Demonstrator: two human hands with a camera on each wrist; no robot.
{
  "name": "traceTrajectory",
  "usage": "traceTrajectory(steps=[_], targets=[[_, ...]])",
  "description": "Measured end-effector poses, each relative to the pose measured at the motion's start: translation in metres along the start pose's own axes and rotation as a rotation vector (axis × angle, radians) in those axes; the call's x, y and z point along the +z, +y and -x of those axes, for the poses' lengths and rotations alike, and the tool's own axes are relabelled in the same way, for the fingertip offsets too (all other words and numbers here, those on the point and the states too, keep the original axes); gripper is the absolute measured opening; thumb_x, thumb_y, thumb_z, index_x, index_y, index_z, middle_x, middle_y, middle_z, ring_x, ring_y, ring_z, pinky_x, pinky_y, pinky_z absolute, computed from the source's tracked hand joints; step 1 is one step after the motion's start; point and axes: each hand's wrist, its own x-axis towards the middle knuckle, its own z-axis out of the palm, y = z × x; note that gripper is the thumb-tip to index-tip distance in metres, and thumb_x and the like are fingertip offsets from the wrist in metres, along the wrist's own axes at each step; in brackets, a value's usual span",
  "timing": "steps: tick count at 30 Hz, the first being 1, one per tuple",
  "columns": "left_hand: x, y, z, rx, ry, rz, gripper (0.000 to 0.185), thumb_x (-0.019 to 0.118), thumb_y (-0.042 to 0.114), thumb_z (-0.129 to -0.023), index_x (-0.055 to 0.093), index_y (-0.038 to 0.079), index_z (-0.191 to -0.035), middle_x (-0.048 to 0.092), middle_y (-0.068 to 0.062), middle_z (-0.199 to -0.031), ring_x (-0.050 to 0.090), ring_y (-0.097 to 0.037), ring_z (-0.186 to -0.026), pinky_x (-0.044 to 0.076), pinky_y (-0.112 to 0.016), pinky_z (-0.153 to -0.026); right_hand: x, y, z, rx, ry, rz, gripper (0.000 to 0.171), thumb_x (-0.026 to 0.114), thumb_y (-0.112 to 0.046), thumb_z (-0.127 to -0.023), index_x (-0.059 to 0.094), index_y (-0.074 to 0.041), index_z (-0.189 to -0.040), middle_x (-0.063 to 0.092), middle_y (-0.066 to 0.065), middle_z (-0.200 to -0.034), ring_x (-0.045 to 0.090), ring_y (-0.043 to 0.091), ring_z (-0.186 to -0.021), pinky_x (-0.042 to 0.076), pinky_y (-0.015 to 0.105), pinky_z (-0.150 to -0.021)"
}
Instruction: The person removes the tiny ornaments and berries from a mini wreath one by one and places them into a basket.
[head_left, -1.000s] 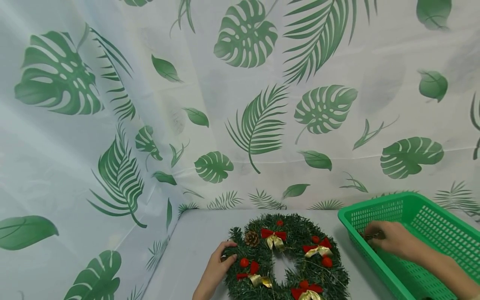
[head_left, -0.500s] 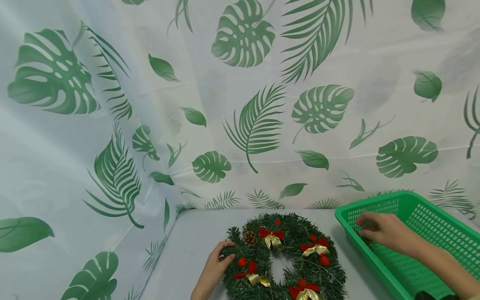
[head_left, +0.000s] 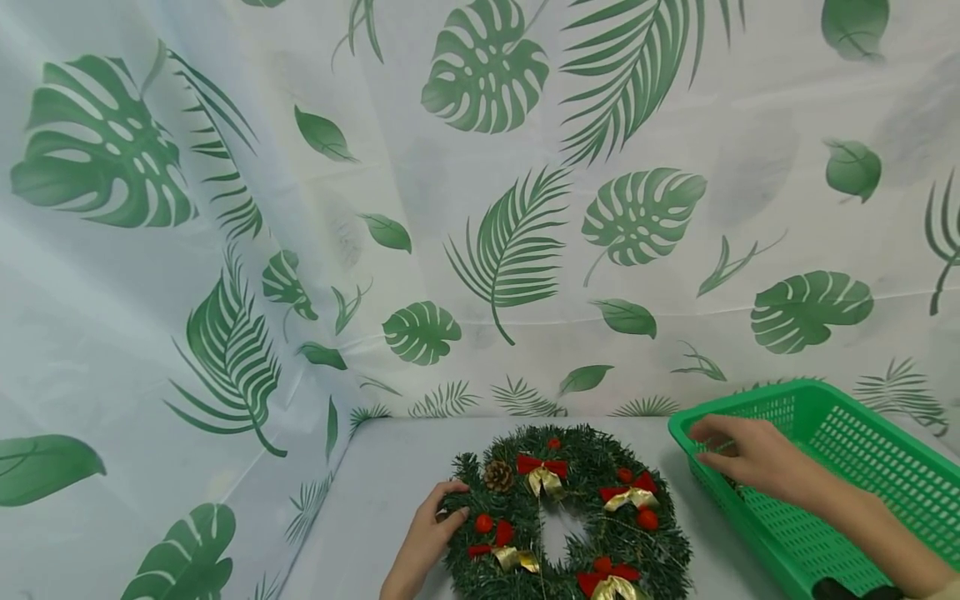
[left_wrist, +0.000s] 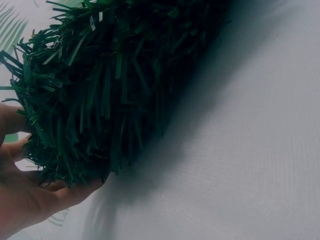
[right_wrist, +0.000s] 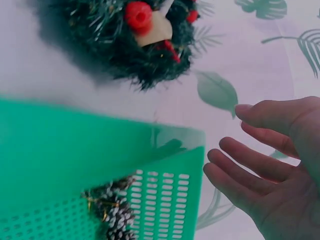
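A green Christmas wreath [head_left: 660, 558] lies on the white table, decorated with red-and-gold bows [head_left: 543, 473], red berries [head_left: 647, 520] and a pine cone [head_left: 498, 476]. My left hand [head_left: 427, 537] grips its left edge, thumb and fingers around the bristly greenery; the left wrist view shows fingers [left_wrist: 82, 192] under that edge. Over the left rim of a green plastic basket [head_left: 892, 450] hovers my right hand [head_left: 765, 467]. In the right wrist view its fingers [right_wrist: 255, 167] are apart and loosely bent, with nothing between them. Pine cones [right_wrist: 117, 215] lie inside the basket against its wall.
The basket stands to the right of the wreath, with a strip of white table [head_left: 712, 533] between them. A leaf-print curtain [head_left: 495, 350] hangs behind and at the left. Something black [head_left: 840, 590] shows at the basket's near end.
My right hand has risen from inside the basket and shifted left towards its rim, away from the pine cones. The left hand keeps its hold on the wreath.
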Motion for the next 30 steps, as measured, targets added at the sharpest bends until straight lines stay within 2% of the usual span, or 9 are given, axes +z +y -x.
traceTrajectory(steps=[7, 14, 22, 30], targets=[[-0.002, -0.001, 0.001, -0.002, 0.004, -0.002, 0.037, 0.067, 0.019, -0.099, 0.06, 0.009, -0.134, 0.047, -0.023, -0.152, 0.045, -0.047, -0.139, 0.049, -0.055, -0.098, 0.008, -0.014, -0.011, -0.03, -0.008, -0.035, 0.025, 0.078, -0.007, -0.088, 0.071, -0.004, -0.112, 0.075, 0.008, -0.107, 0.072, 0.026, -0.091, 0.058, 0.025, -0.072], [-0.002, 0.0, 0.0, 0.004, 0.01, -0.005, 0.035, 0.067, 0.018, -0.098, 0.061, 0.008, -0.131, 0.047, -0.024, -0.152, 0.04, -0.05, -0.142, 0.047, -0.057, -0.1, 0.016, -0.026, -0.022, -0.067, -0.045, -0.068, 0.025, 0.076, -0.01, -0.09, 0.07, -0.004, -0.114, 0.074, 0.008, -0.108, 0.071, 0.019, -0.09, 0.059, 0.027, -0.074], [-0.002, 0.0, 0.002, -0.003, 0.008, 0.007, 0.036, 0.067, 0.018, -0.098, 0.061, 0.009, -0.132, 0.048, -0.023, -0.152, 0.052, -0.041, -0.133, 0.051, -0.051, -0.094, 0.03, -0.039, -0.036, -0.104, -0.064, -0.113, 0.024, 0.077, -0.011, -0.091, 0.07, -0.004, -0.114, 0.073, 0.006, -0.107, 0.071, 0.018, -0.09, 0.06, 0.031, -0.076], [0.0, 0.001, 0.002, 0.003, 0.001, 0.011, 0.036, 0.067, 0.018, -0.099, 0.06, 0.008, -0.132, 0.05, -0.022, -0.15, 0.056, -0.034, -0.125, 0.051, -0.045, -0.089, 0.045, -0.048, -0.051, -0.156, -0.083, -0.139, 0.025, 0.077, -0.01, -0.091, 0.069, -0.002, -0.114, 0.073, 0.011, -0.106, 0.072, 0.027, -0.091, 0.06, 0.035, -0.077]])
